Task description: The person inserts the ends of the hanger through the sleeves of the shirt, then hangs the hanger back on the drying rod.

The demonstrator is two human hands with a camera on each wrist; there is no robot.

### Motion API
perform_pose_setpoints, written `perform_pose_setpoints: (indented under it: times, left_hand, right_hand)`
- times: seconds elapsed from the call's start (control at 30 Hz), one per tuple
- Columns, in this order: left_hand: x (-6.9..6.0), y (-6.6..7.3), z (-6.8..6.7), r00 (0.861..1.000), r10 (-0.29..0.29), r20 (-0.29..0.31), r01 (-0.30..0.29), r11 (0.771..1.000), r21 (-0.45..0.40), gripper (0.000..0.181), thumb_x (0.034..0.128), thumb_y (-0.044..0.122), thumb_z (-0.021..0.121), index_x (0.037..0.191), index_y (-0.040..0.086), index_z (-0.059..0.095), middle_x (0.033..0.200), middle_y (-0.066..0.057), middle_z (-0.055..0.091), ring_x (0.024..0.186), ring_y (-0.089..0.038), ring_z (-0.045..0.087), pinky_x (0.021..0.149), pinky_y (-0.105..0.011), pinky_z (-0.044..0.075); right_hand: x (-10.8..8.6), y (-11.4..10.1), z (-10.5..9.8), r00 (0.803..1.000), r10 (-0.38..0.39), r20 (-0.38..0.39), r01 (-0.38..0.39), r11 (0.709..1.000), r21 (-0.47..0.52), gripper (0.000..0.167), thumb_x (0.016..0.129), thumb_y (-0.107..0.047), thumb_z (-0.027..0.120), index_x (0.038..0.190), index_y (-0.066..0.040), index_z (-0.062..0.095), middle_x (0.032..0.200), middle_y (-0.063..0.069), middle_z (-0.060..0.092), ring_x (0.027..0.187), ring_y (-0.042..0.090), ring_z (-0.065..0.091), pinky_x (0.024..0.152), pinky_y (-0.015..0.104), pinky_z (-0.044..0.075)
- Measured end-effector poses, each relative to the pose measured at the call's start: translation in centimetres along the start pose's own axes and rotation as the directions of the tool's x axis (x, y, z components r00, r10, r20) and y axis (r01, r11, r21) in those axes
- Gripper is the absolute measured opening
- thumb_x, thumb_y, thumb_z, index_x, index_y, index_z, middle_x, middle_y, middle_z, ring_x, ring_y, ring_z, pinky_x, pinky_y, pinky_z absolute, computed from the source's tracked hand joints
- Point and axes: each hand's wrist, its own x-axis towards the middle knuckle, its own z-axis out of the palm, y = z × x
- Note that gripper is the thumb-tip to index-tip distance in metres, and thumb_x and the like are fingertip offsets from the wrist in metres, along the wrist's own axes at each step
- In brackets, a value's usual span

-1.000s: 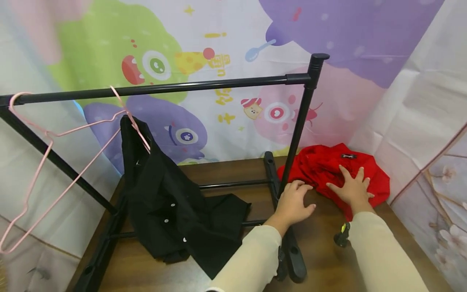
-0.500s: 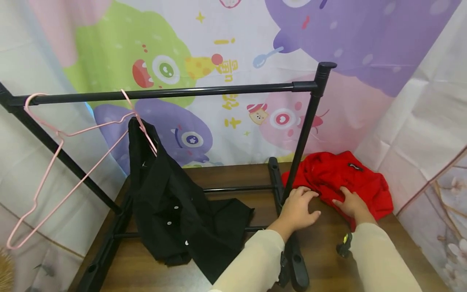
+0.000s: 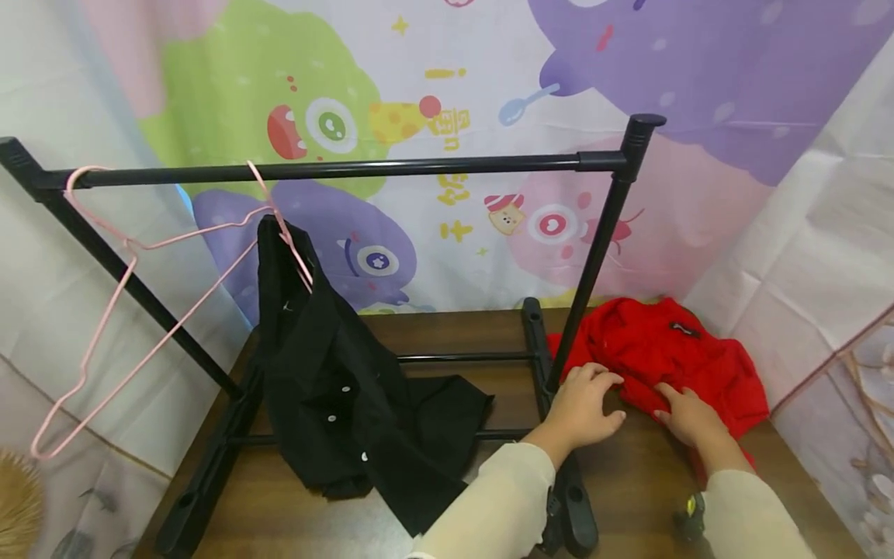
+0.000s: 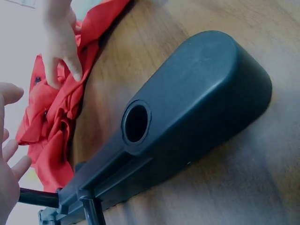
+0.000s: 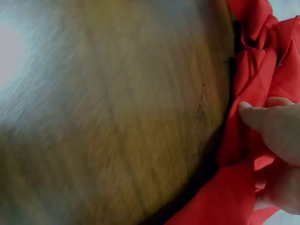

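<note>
A person in cream sleeves (image 3: 499,501) reaches toward a crumpled red garment (image 3: 656,341) lying on a brown wooden surface (image 3: 642,489), to the right of a black clothes rack (image 3: 391,167). The right hand (image 3: 694,423) is at the garment's near edge, thumb and fingers bent together to pinch a fold of the cloth; the right wrist view shows the thumb (image 5: 255,117) on top of the fabric. The left hand (image 3: 578,405) is by the lower part of the rack's right post (image 3: 594,264), fingers loosely bent, thumb apart, holding nothing; whether it touches the rack is unclear. A small dark tag (image 3: 684,330) shows on the red cloth. On the rack's top bar, toward the left, are two pink hangers (image 3: 131,247). From the right-hand one hangs a black garment (image 3: 317,349) with white buttons (image 3: 345,389), its lower part spreading over the surface between the rack's feet. Behind is a backdrop (image 3: 482,46) printed with green, purple and pink cartoon creatures.
</note>
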Motion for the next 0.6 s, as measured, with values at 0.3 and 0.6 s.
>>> perform_pose_setpoints:
  times: [0.3,0.6]
  left_hand:
    - [-0.5,0.4,1.1,1.000,-0.024,-0.014,0.025,0.998,0.058,0.044,0.0822,0.033,0.072,0.124,0.027,0.063,0.137,-0.002,0.047,0.130,-0.020,0.038,0.100,-0.029,0.041]
    - [-0.6,0.2,1.2,0.999,-0.038,0.024,0.037,0.999,0.024,0.050,0.0808,0.037,0.075,0.128,0.026,0.060,0.141,-0.004,0.043,0.132,-0.022,0.036,0.098,-0.029,0.042]
  right_hand:
    - [-4.0,0.1,0.6,0.990,-0.126,-0.055,0.126,0.992,-0.002,0.039,0.084,-0.009,0.070,0.117,0.005,0.056,0.112,0.039,0.055,0.109,0.058,0.049,0.083,0.067,0.043]
    - [-7.0,0.6,0.8,0.978,-0.192,-0.080,0.197,0.978,0.061,0.038,0.080,-0.009,0.076,0.114,0.000,0.061,0.113,0.027,0.060,0.108,0.050,0.055,0.087,0.061,0.044]
